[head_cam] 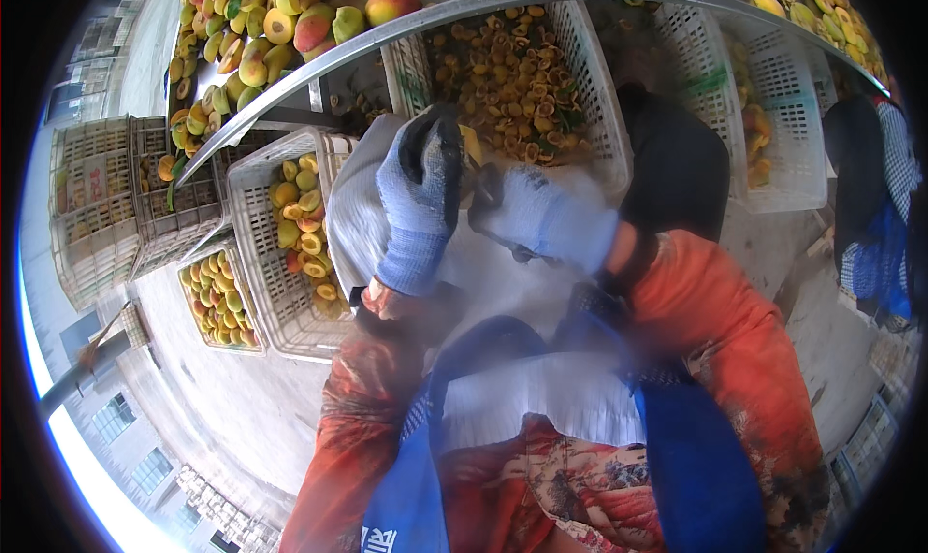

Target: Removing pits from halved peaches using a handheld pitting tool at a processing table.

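My left hand [420, 198], in a light blue knit glove with a dark coated palm, is raised over my lap. Its fingers are closed around a piece of yellow fruit [471, 145], mostly hidden by the glove. Close beside it on the right is my right hand [547, 212], gloved alike, with curled fingers turned towards the fruit. Blur hides whether those fingers hold a tool. Just beyond both hands, below the table edge, a white plastic crate [591, 82] holds many cut fruit pieces [507, 82], brownish yellow and ring-shaped in places.
A metal-rimmed table [406, 27] curves across the top, bearing whole and halved peach-like fruit [290, 24]. At left stand a crate of halves [250, 263], a lower fruit crate [217, 299] and stacked crates [94, 205]. More crates [783, 118] and a person's clothed legs [873, 205] are at right.
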`<state>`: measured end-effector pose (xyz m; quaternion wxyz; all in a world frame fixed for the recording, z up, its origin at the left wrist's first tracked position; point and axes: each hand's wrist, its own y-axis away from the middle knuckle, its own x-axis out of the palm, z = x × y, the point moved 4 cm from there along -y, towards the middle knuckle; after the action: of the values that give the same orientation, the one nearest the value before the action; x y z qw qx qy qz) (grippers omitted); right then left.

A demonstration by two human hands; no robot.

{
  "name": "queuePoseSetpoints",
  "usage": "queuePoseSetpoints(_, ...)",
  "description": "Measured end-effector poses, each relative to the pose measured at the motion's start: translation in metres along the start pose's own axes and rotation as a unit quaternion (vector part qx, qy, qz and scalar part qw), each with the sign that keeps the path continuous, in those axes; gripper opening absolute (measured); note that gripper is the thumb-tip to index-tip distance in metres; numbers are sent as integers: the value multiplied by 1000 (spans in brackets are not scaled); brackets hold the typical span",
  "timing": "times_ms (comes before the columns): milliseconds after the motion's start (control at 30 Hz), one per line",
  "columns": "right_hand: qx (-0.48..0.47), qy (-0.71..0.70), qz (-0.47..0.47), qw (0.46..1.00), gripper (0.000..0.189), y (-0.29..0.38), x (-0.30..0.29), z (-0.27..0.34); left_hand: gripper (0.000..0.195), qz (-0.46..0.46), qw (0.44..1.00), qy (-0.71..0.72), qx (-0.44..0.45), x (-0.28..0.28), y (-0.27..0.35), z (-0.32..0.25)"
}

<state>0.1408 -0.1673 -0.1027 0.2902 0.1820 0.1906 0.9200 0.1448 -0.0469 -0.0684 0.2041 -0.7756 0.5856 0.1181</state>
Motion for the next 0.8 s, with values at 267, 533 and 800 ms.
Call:
queuePoseSetpoints(267,-31,-176,115,977,19,9,-5,-10,29,71,993,-22,-87,-1,-10,-5)
queuePoseSetpoints(533,38,-33,-15,999,21,-12,-12,-3,36,59,998,-15,17,-9,-12,6)
queuePoseSetpoints(800,80,-21,-49,995,18,-4,2,0,26,-16,999,6,-48,5,-7,35)
